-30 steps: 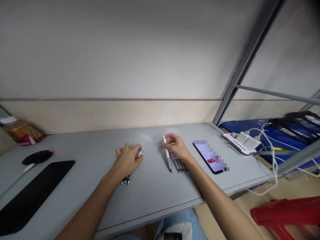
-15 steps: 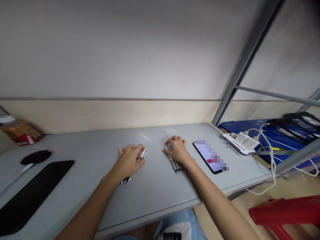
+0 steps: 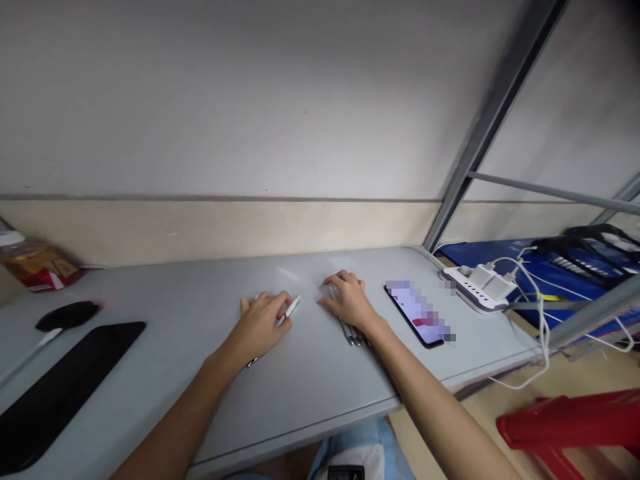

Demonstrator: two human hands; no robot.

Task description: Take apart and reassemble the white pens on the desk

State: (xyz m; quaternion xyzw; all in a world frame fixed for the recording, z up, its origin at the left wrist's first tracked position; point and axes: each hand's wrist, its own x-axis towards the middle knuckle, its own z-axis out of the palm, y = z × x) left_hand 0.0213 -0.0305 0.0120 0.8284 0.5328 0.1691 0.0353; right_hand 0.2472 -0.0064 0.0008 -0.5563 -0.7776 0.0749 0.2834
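My left hand (image 3: 263,327) is closed, pinching a slim white pen (image 3: 293,307) between thumb and forefinger, its end pointing up and to the right. Silver pen tips (image 3: 252,363) show on the desk beneath the left wrist. My right hand (image 3: 349,301) rests over a row of pens (image 3: 353,333) lying side by side with silver tips towards me. Its thumb and forefinger are apart, and the clear end of a pen shows between them. The palm covers most of that row.
A lit phone (image 3: 417,313) lies right of my right hand, with a white power strip (image 3: 475,288) and cables beyond it. On the left are a black pad (image 3: 70,393), a black mouse-like object (image 3: 67,315) and a bottle (image 3: 37,263). A red stool (image 3: 570,420) stands lower right.
The white pen in my left hand now sticks out further to the right. My right hand has shifted slightly left, its thumb and forefinger spread wider. Fewer silver tips show under my left wrist.
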